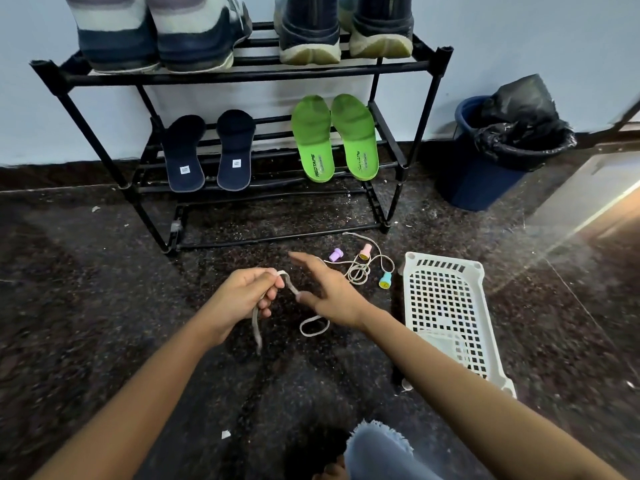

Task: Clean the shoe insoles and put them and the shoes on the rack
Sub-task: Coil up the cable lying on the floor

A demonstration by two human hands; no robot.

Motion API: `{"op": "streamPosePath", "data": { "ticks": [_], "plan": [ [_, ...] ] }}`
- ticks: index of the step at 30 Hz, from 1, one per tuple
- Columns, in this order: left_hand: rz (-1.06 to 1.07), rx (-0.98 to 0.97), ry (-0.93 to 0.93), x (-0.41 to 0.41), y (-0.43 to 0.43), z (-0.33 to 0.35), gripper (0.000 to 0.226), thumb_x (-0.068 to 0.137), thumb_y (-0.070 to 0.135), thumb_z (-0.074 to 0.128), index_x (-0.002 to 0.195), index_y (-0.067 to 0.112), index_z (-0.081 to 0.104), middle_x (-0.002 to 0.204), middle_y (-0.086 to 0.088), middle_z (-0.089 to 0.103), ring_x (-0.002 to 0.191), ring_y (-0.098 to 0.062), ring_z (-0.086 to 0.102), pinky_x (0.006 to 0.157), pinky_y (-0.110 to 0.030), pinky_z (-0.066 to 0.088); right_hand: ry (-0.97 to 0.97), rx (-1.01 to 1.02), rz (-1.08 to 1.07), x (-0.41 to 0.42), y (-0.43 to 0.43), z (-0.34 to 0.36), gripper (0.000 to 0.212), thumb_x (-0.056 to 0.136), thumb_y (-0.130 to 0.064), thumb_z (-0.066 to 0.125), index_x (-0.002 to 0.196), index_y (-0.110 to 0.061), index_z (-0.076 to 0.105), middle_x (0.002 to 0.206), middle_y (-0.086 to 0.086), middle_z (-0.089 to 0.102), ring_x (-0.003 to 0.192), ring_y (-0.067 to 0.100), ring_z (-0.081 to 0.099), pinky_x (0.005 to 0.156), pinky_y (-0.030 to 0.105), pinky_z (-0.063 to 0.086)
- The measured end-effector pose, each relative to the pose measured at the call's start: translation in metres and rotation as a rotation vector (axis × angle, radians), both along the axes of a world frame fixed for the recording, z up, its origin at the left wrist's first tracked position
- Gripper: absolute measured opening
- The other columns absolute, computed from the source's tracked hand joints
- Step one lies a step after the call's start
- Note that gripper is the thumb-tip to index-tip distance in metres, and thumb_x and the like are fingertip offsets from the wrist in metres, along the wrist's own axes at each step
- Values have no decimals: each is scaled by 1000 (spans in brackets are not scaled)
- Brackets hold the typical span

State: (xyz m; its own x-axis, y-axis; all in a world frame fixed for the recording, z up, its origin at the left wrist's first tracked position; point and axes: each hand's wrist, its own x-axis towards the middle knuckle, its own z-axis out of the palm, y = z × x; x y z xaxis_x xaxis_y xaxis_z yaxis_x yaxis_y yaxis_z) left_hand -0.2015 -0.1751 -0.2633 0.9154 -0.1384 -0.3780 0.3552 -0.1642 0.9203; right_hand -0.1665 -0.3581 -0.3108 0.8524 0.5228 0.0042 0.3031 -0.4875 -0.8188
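A black shoe rack [249, 76] stands against the wall. On its top shelf sit a pair of white and navy sneakers [162, 36] and a pair of dark shoes [341, 32]. Two dark navy insoles [211, 154] and two green insoles [334, 136] lean on the middle shelf. My left hand [247, 296] is closed on a pale shoelace [289, 285] above the floor. My right hand [327, 289] has spread fingers, and its thumb touches the same lace. The lace's loose loop [313, 325] hangs below my right wrist.
A white plastic basket [446, 306] lies on the dark speckled floor to the right. A thin cord with pink, purple and teal pegs [363, 266] lies near the rack's foot. A blue bin with a black liner [502, 150] stands at the right wall. A blue cloth [381, 448] is by my knee.
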Motion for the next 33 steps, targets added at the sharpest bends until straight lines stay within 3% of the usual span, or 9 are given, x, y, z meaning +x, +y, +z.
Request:
{"op": "streamPosePath", "data": {
  "ticks": [4,6,8,12,16,18,23,27,33],
  "plan": [
    [56,-94,-2,4,-13,7,30,104,17,42,82,7,61,57,5,47,48,-3,41,49,-17,44,-185,135,41,-2,22,19,46,85,2,55,129,-8,50,113,2,63,98,2,55,87,5,36],
    [61,-127,-4,5,-14,10,30,104,19,42,83,8,61,59,6,47,48,-2,41,49,-17,44,-249,173,-40,5,21,20,30,87,1,51,115,-7,59,99,4,68,86,4,59,80,9,42],
    [27,-151,5,5,-15,12,30,104,21,42,86,8,61,60,7,47,49,-2,40,51,-17,45,-248,184,-106,14,13,15,25,86,2,50,104,-8,65,92,0,69,84,5,62,79,16,46],
    [41,-206,7,5,-22,19,28,104,20,42,85,9,60,62,8,48,49,-1,39,53,-17,45,-97,46,-167,21,0,-7,23,85,10,51,93,-4,68,83,-7,65,74,-13,57,71,4,38],
    [46,-233,-21,8,-28,25,29,105,18,41,84,9,59,62,7,47,49,-1,38,50,-15,40,72,84,-180,14,-6,-19,29,85,4,57,109,-10,62,98,-4,68,88,-3,62,83,19,46],
    [43,-223,-34,9,-29,26,29,105,17,41,84,8,59,62,7,47,49,-2,38,49,-15,40,55,196,-160,9,-2,-8,39,83,2,63,118,-14,56,100,-6,66,90,-5,60,86,15,45],
    [54,-270,-31,10,-29,27,29,105,18,40,87,7,60,65,5,47,50,-2,37,48,-14,36,-103,269,-165,10,16,9,15,90,-8,56,85,-21,60,75,1,62,71,17,56,71,35,47],
    [58,-310,-35,10,-29,28,27,104,15,41,89,5,61,65,5,50,52,-2,40,49,-14,40,-8,230,-231,16,16,0,16,90,-10,57,83,-21,66,79,1,69,78,16,63,77,34,49],
    [147,-368,-52,11,-30,26,19,100,13,47,95,6,63,73,1,67,60,-3,61,59,-15,53,189,225,-172,11,11,-10,14,88,-1,60,86,-12,68,80,-5,68,76,0,62,80,24,51]
  ]
}}
